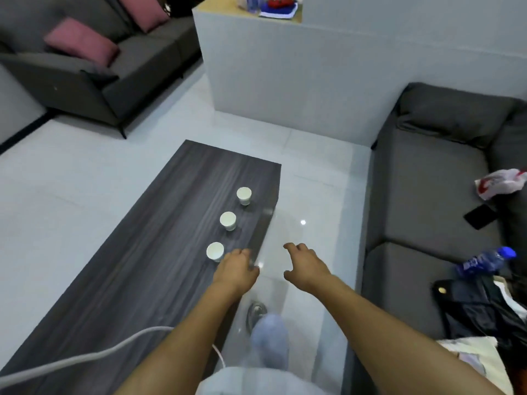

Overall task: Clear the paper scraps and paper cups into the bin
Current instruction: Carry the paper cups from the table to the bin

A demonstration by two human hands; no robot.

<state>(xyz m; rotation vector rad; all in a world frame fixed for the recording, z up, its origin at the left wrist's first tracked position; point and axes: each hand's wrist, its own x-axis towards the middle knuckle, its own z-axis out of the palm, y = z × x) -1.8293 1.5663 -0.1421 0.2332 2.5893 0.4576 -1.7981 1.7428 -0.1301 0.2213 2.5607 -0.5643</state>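
Three paper cups (228,220) upright in a row near the right edge of the dark tabletop (137,252). Left hand (236,269) just beside the nearest cup (215,251), grip loose and empty. Right hand (306,265) over the floor, fingers apart, empty.

Three upright white paper cups (228,220), table-edge row

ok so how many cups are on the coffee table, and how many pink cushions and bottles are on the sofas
paper cups on the coffee table: 3
pink cushions: 2
bottles: 1
total: 6
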